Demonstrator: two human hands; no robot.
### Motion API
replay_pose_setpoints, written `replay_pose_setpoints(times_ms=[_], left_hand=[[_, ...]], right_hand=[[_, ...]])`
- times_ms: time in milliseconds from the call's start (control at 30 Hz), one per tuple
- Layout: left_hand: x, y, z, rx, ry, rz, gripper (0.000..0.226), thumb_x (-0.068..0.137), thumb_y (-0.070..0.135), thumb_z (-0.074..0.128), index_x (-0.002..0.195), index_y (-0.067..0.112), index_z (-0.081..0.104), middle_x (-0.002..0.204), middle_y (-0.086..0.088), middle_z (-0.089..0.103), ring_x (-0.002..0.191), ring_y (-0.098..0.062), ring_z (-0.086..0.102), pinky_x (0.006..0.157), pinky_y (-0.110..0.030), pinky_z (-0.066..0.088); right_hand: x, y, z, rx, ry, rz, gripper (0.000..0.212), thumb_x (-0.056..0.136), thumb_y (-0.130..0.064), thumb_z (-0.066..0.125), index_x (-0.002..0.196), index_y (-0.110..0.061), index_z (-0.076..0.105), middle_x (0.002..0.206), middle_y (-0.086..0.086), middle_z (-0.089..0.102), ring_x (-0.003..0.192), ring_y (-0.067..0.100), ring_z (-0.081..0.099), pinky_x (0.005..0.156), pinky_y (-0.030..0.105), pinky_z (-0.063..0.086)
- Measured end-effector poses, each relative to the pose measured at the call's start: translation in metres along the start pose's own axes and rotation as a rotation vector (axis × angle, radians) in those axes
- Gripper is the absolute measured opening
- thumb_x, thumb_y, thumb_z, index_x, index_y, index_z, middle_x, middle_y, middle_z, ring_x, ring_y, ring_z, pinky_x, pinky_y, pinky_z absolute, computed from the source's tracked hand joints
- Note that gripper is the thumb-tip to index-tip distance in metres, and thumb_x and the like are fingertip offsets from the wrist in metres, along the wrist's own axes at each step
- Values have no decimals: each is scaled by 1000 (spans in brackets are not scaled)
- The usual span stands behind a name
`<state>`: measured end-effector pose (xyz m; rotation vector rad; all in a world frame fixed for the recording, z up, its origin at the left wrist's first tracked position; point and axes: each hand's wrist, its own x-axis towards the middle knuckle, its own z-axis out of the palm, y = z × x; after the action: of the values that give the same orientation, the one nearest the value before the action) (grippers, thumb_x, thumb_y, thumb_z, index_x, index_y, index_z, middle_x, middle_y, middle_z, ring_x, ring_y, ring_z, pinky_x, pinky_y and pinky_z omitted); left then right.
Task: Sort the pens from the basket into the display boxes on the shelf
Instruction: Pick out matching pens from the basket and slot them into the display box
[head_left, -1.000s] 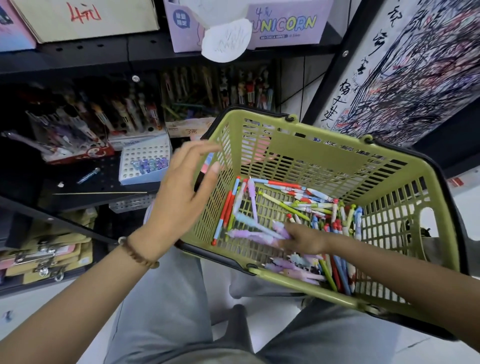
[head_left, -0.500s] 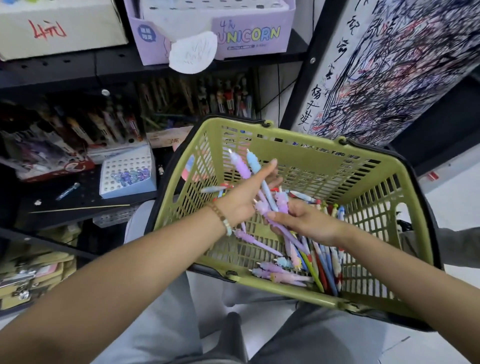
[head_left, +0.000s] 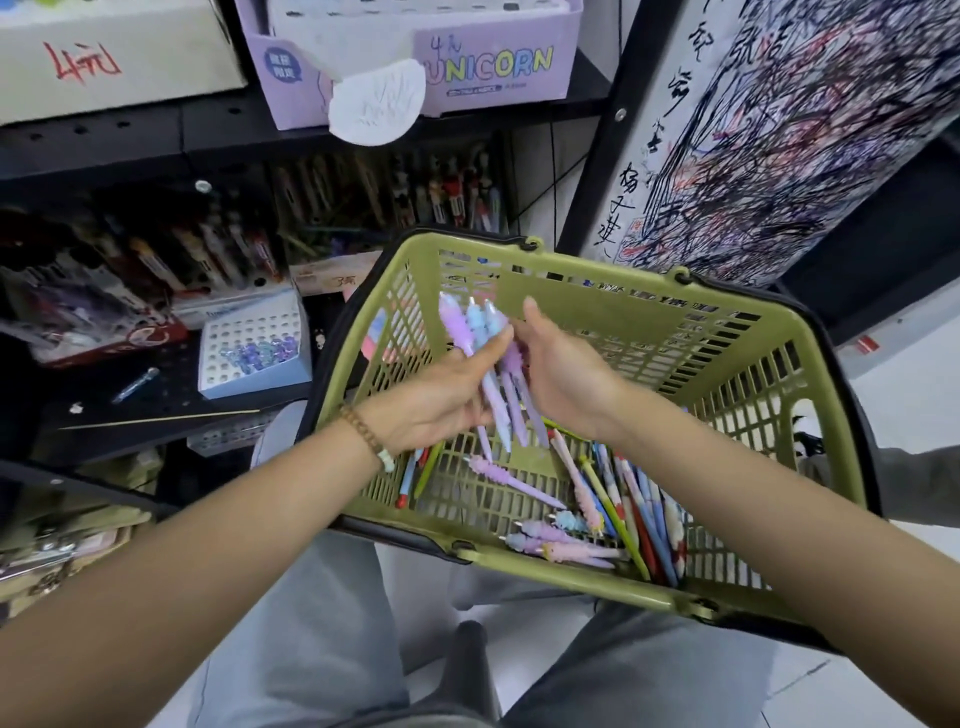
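A green plastic basket (head_left: 753, 343) rests on my lap with several pens (head_left: 628, 504) lying in its lower right corner. Over the basket my left hand (head_left: 436, 395) grips a bunch of pastel purple and blue pens (head_left: 480, 325), tips pointing up and away. My right hand (head_left: 566, 371) touches the same bunch from the right, its fingers curled around the pens' shafts. A white and blue display box (head_left: 254, 343) with a grid of holes stands on the dark shelf to the left and holds a few purple pens.
A purple UNICORN box (head_left: 498, 67) sits on the upper shelf. Rows of pens in display boxes (head_left: 208, 249) fill the back of the middle shelf. One loose pen (head_left: 136, 384) lies on that shelf. A scribbled test board (head_left: 779, 130) stands at the right.
My left hand moved from the basket's rim into the basket. The right hand lifted pastel pens off the bottom, and both hands now hold them as one bunch.
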<state>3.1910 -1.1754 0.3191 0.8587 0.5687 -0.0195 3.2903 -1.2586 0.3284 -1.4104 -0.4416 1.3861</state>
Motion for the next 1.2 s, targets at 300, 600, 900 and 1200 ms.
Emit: replay_pose_setpoints(times_ms=[300,600,900,1200], left_hand=[[-47,41,-40,183,278,325,10,84,21,63,90,13,63,67,5,67,62,-8,67,62,-20,55],[-76,58,-59,123,391,391,10,88,15,59,81,9,62,57,7,63,52,-5,60,57,-16,52],[-69,60,-52,204,377,403,9,85,7,63,80,12,56,49,10,52,45,-6,44,51,-16,46],[-68,57,-33,223,300,408,21,83,13,67,99,0,64,87,-14,71,75,-17,71,69,-21,57]], right_hand=[[21,56,-38,-831,31,23,31,97,-35,48,109,-10,63,107,8,64,103,23,59,96,31,42],[62,107,-49,-1007,-100,10,33,93,-7,54,75,-21,31,77,4,36,70,21,37,63,26,37],[126,114,-21,-677,377,119,36,87,-13,64,63,-16,37,79,10,47,95,19,61,99,45,45],[23,-4,2,-74,48,-170,25,87,-34,60,66,-22,69,55,-6,33,44,7,22,42,16,22]])
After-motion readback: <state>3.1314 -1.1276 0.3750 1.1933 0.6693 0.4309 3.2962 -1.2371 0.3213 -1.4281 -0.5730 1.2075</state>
